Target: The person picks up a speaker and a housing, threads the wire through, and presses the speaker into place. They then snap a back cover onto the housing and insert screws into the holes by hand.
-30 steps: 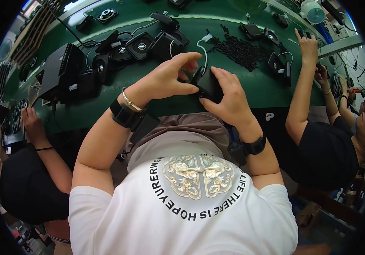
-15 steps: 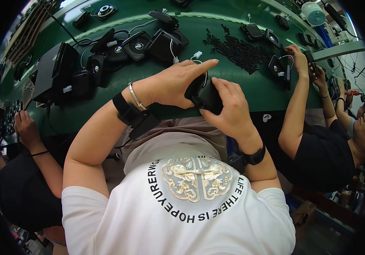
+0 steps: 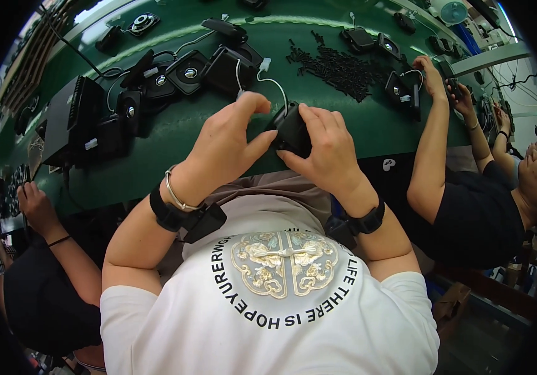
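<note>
Black and boxy, the small plastic housing (image 3: 292,130) sits between both hands just above the near edge of the green table (image 3: 368,125), close in front of the person's chest. Its visible face is matte and dark, with rounded corners; most of its body is hidden behind the fingers, so its front cannot be made out. A thin white wire (image 3: 273,84) rises from its top, arcs over and ends in a small white plug lying on the table.

The left hand (image 3: 228,140) is curled around the housing's left side, thumb pressed against its face and the fingers bent over the top edge near the wire. The right hand (image 3: 325,147) clamps the right side, fingers closed over the top and thumb tucked below. Both grips are tight and touch the housing.

Farther back on the table lie more black housings (image 3: 187,69) with round silver centres, some wired, and a large black box (image 3: 71,119) to the left. A scatter of small black screws (image 3: 337,65) lies to the right of centre. A co-worker's arm (image 3: 431,131) reaches onto the table at the right, and another person's hand (image 3: 34,203) shows at the left.
</note>
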A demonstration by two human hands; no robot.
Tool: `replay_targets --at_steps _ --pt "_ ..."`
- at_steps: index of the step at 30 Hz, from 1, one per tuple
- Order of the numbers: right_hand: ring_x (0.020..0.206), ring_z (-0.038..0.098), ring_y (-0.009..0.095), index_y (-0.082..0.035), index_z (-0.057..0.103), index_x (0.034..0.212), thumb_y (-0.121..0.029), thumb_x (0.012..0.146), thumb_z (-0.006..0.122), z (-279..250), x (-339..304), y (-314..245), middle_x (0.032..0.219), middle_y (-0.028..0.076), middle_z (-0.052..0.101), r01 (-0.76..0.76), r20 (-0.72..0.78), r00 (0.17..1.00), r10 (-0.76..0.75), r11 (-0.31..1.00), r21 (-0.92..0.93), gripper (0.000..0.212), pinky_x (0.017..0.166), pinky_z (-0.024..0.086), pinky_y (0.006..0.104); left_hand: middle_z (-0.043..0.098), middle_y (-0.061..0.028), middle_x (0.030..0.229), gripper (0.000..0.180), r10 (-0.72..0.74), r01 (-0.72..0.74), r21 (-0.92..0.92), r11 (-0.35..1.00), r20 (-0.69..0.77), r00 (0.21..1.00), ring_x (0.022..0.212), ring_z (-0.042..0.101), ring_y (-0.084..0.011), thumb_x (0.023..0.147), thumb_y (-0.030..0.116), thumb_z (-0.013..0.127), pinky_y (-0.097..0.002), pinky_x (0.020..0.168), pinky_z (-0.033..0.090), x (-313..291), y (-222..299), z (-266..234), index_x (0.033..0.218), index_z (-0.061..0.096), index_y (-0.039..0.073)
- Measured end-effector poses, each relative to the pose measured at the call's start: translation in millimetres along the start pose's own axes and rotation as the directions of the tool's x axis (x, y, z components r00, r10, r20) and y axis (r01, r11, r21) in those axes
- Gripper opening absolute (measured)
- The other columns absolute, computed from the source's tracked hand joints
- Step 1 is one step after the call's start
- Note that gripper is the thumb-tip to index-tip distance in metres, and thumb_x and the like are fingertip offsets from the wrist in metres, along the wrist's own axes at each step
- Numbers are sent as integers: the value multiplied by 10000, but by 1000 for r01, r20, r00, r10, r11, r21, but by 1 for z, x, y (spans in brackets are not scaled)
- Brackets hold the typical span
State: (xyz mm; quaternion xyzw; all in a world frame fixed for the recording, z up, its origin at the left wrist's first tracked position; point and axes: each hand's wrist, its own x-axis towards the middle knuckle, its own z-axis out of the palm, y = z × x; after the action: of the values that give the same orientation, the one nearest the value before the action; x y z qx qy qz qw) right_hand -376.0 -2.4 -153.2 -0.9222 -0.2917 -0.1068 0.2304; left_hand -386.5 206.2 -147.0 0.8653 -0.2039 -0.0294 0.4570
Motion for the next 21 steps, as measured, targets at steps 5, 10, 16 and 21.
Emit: replay_targets --at_steps 5,10,16,21 --pt "989 570 361 62 522 1263 -247 617 853 13 1 -10 1202 200 576 3 -105 994 -8 999 -50 789 873 498 412 591 -200 1243 560 269 -179 371 911 -208 940 1149 558 -348 705 123 798 -389 915 501 -12 -2 26 1230 612 61" --pt "931 605 342 36 514 1287 -186 624 851 -11 -5 9 1229 198 572 -49 106 994 1 894 446 776 837 520 409 574 -196 1264 576 244 -156 413 897 -170 955 1144 556 -367 662 108 812 -415 942 484 -20 0 15 1211 642 89" --pt "971 633 336 -16 514 1313 -111 653 825 2 20 44 1262 174 568 184 112 960 -258 878 442 736 810 536 386 569 -186 1264 625 208 -158 349 924 -113 972 1119 558 -378 607 95 830 -436 946 470 -13 -4 12 1206 653 112" --pt "976 634 352 -26 524 1302 -108 660 821 -2 26 47 1244 156 581 184 183 937 -297 866 464 712 813 533 379 569 -178 1258 631 204 -151 424 893 -84 975 1114 553 -369 586 83 837 -438 938 468 -12 2 6 1192 665 122"
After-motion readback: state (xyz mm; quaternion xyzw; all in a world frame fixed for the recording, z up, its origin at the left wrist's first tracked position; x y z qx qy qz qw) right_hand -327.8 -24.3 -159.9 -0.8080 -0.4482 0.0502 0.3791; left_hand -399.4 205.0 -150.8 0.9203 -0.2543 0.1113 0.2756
